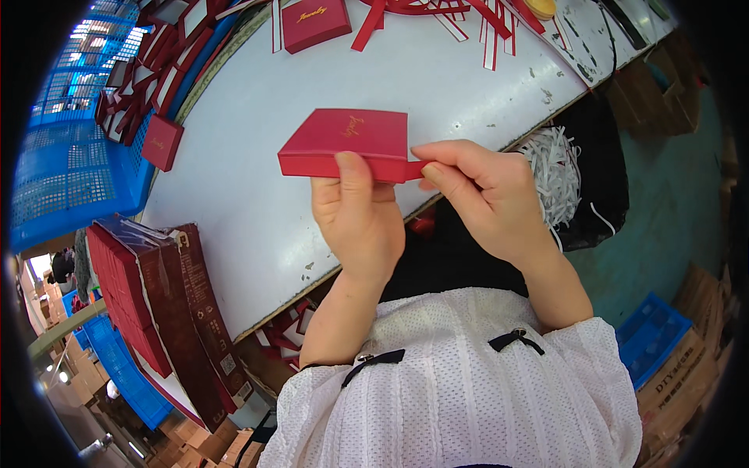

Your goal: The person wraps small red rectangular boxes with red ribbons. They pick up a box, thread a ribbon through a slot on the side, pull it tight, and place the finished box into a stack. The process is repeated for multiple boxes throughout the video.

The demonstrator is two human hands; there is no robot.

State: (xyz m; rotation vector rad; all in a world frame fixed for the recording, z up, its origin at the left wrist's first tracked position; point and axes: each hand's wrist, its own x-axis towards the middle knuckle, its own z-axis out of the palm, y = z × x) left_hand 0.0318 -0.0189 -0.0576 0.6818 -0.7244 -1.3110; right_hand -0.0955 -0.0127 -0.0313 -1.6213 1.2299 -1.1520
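Note:
A flat red gift box with gold lettering on its lid is held up over the table. My left hand grips it from below, thumb pressed on its near side and the other fingers underneath. From the box's near right corner a narrow red strip sticks out. My right hand pinches the end of this strip between thumb and fingers. Part of the strip is hidden by those fingertips.
On the white table another red box and loose red strips lie at the back. A blue basket with several boxes stands left. Nearer is a dark red carton. White paper shreds fill a black bag on the right.

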